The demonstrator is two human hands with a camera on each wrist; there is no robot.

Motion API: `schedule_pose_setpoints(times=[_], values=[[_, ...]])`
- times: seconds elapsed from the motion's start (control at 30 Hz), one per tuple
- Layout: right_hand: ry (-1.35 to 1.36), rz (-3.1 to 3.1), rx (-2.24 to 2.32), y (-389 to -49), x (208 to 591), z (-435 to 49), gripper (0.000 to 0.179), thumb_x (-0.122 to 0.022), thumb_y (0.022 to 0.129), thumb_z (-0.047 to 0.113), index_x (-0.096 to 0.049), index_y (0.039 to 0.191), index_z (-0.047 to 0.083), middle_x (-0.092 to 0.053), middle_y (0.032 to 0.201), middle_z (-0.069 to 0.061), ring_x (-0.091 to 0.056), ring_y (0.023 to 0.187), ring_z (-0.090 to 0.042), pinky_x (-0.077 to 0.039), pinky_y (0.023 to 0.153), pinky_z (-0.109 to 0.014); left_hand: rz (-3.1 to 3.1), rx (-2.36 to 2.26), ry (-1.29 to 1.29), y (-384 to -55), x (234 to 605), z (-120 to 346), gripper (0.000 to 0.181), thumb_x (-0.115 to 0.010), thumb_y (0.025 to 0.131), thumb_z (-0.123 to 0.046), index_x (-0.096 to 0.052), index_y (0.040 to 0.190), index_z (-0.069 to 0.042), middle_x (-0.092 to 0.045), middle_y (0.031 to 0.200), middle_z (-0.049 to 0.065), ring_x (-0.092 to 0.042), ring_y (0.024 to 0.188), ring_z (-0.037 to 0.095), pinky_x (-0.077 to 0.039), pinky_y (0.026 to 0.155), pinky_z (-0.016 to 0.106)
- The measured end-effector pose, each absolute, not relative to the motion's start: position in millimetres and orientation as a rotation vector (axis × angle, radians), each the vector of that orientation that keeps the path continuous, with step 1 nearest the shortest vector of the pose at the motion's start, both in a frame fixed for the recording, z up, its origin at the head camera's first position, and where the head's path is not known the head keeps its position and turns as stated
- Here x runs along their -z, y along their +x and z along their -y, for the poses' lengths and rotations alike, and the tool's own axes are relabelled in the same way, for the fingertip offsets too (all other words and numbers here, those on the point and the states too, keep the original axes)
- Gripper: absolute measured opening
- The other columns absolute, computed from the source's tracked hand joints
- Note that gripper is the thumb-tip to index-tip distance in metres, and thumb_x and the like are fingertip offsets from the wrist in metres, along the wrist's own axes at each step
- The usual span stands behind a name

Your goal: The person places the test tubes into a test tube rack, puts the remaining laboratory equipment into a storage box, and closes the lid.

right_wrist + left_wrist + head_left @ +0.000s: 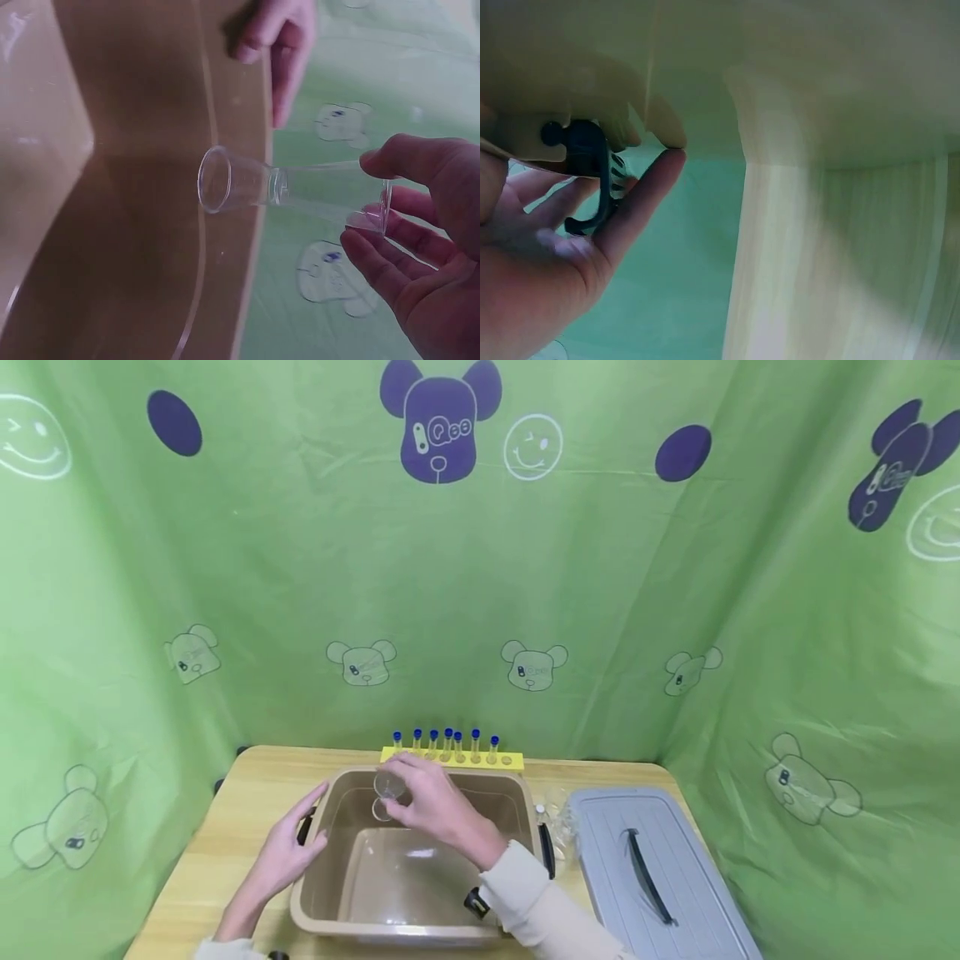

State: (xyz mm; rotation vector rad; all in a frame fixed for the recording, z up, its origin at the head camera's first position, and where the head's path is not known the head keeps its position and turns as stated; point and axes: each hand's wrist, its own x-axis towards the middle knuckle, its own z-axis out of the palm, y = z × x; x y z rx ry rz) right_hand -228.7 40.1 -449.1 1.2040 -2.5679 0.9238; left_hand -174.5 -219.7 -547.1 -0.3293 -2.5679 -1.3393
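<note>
A clear, narrow-waisted cup [319, 191] with flared ends is held in my right hand [431, 806], over the back left of the brown storage bin [412, 932]. Thumb and fingertips pinch the cup at one end, and its other rim points toward the bin wall in the right wrist view. My left hand [281, 852] holds the bin's left rim, the thumb over the inner side and the fingers outside. The left wrist view shows its fingers around the black side latch [592, 172], with one long finger reaching to the bin wall.
A yellow rack [452, 762] with several blue-capped tubes stands behind the bin. To the right lie clear vessels [557, 818] and a grey lid [607, 843] with a black handle [648, 881]. Green patterned cloth [480, 568] surrounds the wooden table [225, 827].
</note>
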Motion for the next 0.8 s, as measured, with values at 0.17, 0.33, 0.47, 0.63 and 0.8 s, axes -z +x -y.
schedule_pose_setpoints(times=[0.17,0.33,0.47,0.63,0.8], values=[[1.21,2.621,-0.806,-235.0,464.3,-25.1,0.047,-0.082,0.086,0.012,-0.066,0.129,0.004,-0.068,0.123,-0.007,-0.065,0.108,-0.014,-0.051,0.094,-0.013,2.6,1.271,-0.312,-173.0,538.4,220.5,0.071,-0.071,0.084,0.004,-0.045,0.15,0.003,-0.048,0.15,0.027,-0.047,0.132,0.054,-0.035,0.109,0.07],[1.226,2.673,-0.813,-239.7,477.2,-15.4,0.048,-0.082,0.085,0.008,-0.065,0.13,0.002,-0.068,0.119,-0.008,-0.068,0.099,-0.014,-0.051,0.084,-0.007,2.644,1.235,-0.31,-169.5,529.8,222.7,0.066,-0.072,0.087,0.001,-0.047,0.148,0.005,-0.049,0.148,0.03,-0.05,0.129,0.056,-0.039,0.108,0.069],[1.235,2.722,-0.824,-242.4,488.9,-10.0,0.045,-0.08,0.084,0.003,-0.066,0.126,0.0,-0.069,0.111,-0.007,-0.068,0.092,-0.014,-0.05,0.076,-0.005,2.691,1.279,-0.271,-164.3,524.1,223.2,0.063,-0.071,0.089,0.0,-0.048,0.148,0.004,-0.047,0.148,0.032,-0.057,0.117,0.059,-0.052,0.098,0.064],[1.239,2.783,-0.765,-245.4,503.2,0.0,0.042,-0.081,0.083,0.003,-0.068,0.123,0.002,-0.07,0.11,-0.006,-0.066,0.091,-0.011,-0.052,0.077,-0.007,2.686,1.419,-0.194,-160.9,522.0,222.2,0.064,-0.069,0.089,0.003,-0.047,0.149,0.002,-0.043,0.148,0.039,-0.06,0.111,0.06,-0.062,0.056,0.034],[1.266,2.788,-0.623,-251.2,512.1,9.4,0.042,-0.083,0.082,0.004,-0.07,0.122,0.003,-0.072,0.112,-0.007,-0.068,0.094,-0.012,-0.054,0.081,-0.01,2.646,1.487,-0.144,-163.7,525.7,222.4,0.065,-0.071,0.087,0.001,-0.05,0.149,-0.001,-0.046,0.141,0.043,-0.069,0.103,0.05,-0.056,0.045,0.027]])
